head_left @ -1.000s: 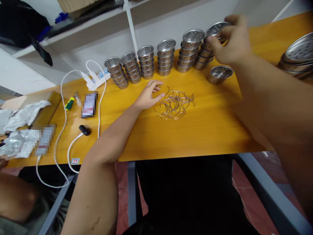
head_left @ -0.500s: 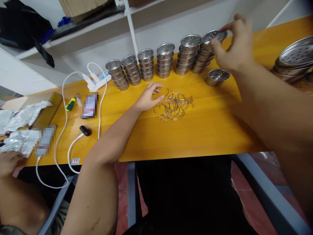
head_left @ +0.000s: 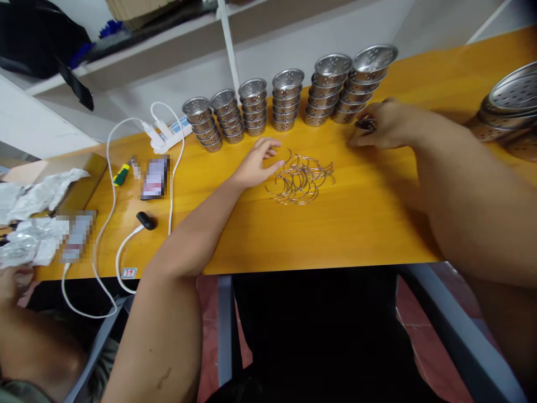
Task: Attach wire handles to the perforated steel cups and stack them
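My right hand (head_left: 388,124) is closed around a single perforated metal cup (head_left: 366,124), low over the table in front of the rightmost stack; the hand hides much of the cup. My left hand (head_left: 258,162) rests on the table with thumb and fingers apart, holding nothing. Just right of its thumb lies a loose heap of curved metal wires (head_left: 300,179). Behind both hands, several stacks of perforated metal cups stand in a row, among them a left-end stack (head_left: 203,126) and a taller right-end stack (head_left: 364,84).
Larger perforated metal bowls (head_left: 509,106) are stacked at the right. A power strip (head_left: 172,134) with white cables, a phone (head_left: 155,178), a yellow-green tool (head_left: 121,174) and a black gadget (head_left: 146,220) lie at the left. Another person's hand (head_left: 14,282) is at the left edge.
My right hand has let go of the top cup on the rightmost stack and come down onto the single cup in front. My left hand has stayed in place.
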The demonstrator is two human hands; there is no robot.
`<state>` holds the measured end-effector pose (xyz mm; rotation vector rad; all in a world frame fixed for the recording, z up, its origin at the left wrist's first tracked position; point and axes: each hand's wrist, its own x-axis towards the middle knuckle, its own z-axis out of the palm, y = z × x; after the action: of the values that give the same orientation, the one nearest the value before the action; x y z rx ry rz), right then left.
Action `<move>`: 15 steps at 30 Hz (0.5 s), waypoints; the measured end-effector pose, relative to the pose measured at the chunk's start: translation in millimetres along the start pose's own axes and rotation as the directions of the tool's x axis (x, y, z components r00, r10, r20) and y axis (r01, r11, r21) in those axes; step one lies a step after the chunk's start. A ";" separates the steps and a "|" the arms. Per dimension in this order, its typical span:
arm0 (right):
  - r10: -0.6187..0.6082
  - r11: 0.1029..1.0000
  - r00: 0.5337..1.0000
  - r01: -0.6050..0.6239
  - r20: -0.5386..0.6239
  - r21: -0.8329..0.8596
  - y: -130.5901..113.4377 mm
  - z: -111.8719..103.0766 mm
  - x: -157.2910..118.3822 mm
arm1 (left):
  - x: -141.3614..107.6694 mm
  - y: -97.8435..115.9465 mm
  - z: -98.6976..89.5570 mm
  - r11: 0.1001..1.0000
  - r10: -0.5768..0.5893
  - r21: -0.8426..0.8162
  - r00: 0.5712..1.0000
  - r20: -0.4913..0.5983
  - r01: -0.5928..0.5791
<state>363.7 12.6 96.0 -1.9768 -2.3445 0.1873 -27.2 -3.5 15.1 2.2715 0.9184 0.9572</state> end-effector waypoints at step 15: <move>-0.588 0.518 0.638 0.769 -0.496 0.375 -127.1 46.3 -36.8 | 6.3 -2.5 15.5 0.987 0.145 0.065 0.989 0.010 -0.146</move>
<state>239.8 -46.9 68.5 -0.6417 -2.2830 0.4132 -13.1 -0.1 6.4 2.4233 0.8012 0.9951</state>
